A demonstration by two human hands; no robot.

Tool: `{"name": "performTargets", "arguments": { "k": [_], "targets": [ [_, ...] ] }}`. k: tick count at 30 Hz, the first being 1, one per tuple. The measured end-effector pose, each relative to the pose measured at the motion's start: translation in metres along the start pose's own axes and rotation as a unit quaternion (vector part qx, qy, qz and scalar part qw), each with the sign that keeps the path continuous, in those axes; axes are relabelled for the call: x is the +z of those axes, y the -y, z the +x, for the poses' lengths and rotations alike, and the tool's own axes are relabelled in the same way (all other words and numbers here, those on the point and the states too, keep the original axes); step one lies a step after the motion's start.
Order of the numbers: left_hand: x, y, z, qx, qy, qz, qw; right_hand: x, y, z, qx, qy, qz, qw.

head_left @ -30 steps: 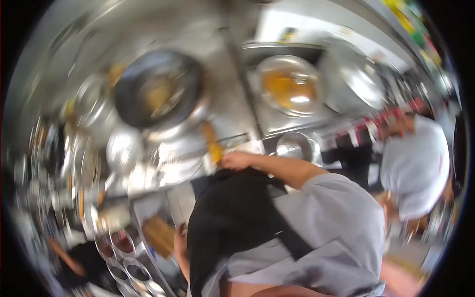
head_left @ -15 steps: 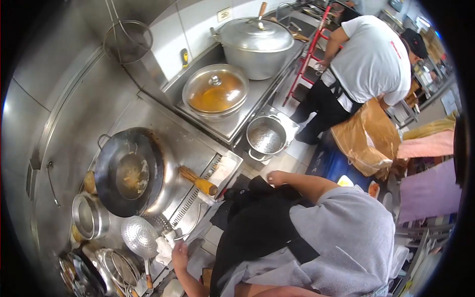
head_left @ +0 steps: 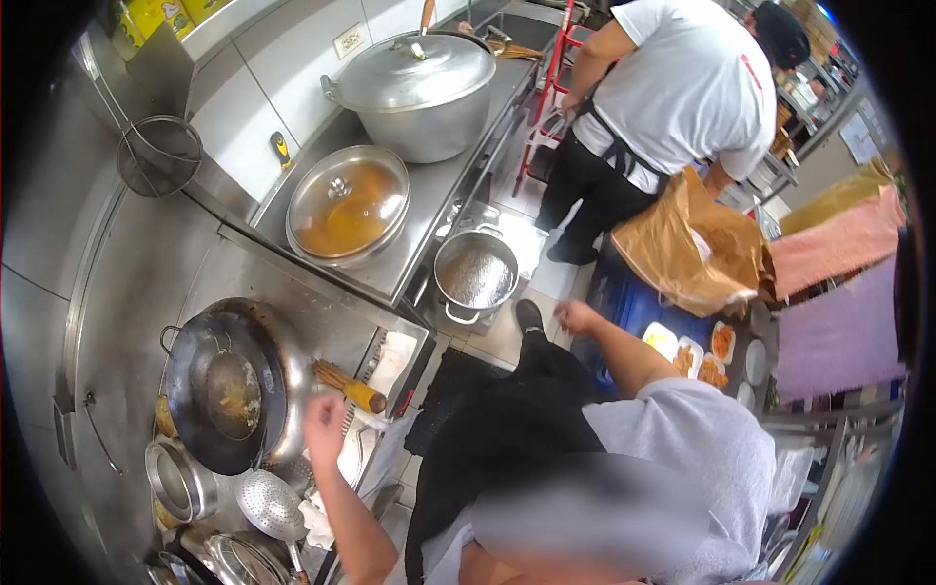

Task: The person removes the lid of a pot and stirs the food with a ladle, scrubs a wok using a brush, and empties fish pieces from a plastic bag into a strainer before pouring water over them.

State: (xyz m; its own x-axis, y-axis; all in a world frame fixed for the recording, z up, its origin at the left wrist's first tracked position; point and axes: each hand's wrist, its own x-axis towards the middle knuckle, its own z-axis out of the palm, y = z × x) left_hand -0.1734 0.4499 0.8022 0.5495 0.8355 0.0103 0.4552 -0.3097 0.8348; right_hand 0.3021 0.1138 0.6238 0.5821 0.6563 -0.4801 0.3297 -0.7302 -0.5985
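Note:
My left hand is raised over the front edge of the steel stove, just below a yellow-handled bamboo brush. Its fingers are blurred, and nothing shows in it. Held out over the floor, my right hand has curled fingers and no visible object. It is right of a two-handled steel pot and does not touch it. A dark wok with a little food in it sits left of my left hand. Below the wok lies a perforated ladle, beside a white cloth.
A glass-lidded pan of orange liquid and a large lidded pot stand on the back counter. Another person bends near a brown paper bag. Food trays lie at the right. A strainer hangs at upper left.
My left hand has risen from beside the ladle toward the brush. My right hand has moved rightward and slightly up. The view has shifted, and more food trays show; my right hand had earlier been by the brush.

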Motion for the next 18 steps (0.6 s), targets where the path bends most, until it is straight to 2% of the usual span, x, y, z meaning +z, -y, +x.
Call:
{"name": "performTargets", "arguments": {
  "k": [1, 3, 5, 7, 9, 10, 11, 13, 14, 15, 16, 18],
  "targets": [
    [0.006, -0.034, 0.034, 0.031, -0.019, -0.04, 0.999, -0.023, 0.01, 0.029, -0.047, -0.063, -0.015, 0.997],
    [0.029, -0.112, 0.103, 0.075, -0.065, -0.021, 0.995, -0.088, 0.035, 0.09, -0.118, -0.16, 0.032, 0.98],
    [0.068, -0.195, 0.164, 0.138, -0.069, -0.046, 0.987, -0.163, 0.094, 0.114, -0.181, -0.24, 0.08, 0.95],
    [0.122, -0.268, 0.233, 0.182, -0.066, -0.112, 0.975, -0.228, 0.133, 0.152, -0.217, -0.208, 0.189, 0.935],
    [0.173, -0.333, 0.32, 0.218, -0.078, -0.099, 0.968, -0.285, 0.178, 0.182, -0.231, -0.201, 0.206, 0.93],
    [0.198, -0.359, 0.372, 0.226, -0.095, -0.045, 0.968, -0.304, 0.193, 0.194, -0.27, -0.194, 0.231, 0.914],
    [0.223, -0.381, 0.426, 0.206, -0.103, 0.015, 0.973, -0.321, 0.204, 0.208, -0.309, -0.186, 0.258, 0.896],
    [0.274, -0.392, 0.531, 0.105, -0.139, 0.2, 0.964, -0.355, 0.227, 0.234, -0.334, -0.164, 0.285, 0.884],
    [0.286, -0.395, 0.553, 0.101, -0.143, 0.206, 0.963, -0.374, 0.243, 0.242, -0.34, -0.159, 0.281, 0.883],
    [0.298, -0.397, 0.571, 0.053, -0.138, 0.233, 0.961, -0.39, 0.255, 0.255, -0.345, -0.156, 0.275, 0.884],
    [0.305, -0.403, 0.583, 0.006, -0.132, 0.257, 0.957, -0.403, 0.262, 0.277, -0.4, -0.157, 0.282, 0.858],
    [0.297, -0.407, 0.591, -0.004, -0.103, 0.276, 0.956, -0.429, 0.282, 0.309, -0.426, -0.151, 0.275, 0.848]
  ]
}}
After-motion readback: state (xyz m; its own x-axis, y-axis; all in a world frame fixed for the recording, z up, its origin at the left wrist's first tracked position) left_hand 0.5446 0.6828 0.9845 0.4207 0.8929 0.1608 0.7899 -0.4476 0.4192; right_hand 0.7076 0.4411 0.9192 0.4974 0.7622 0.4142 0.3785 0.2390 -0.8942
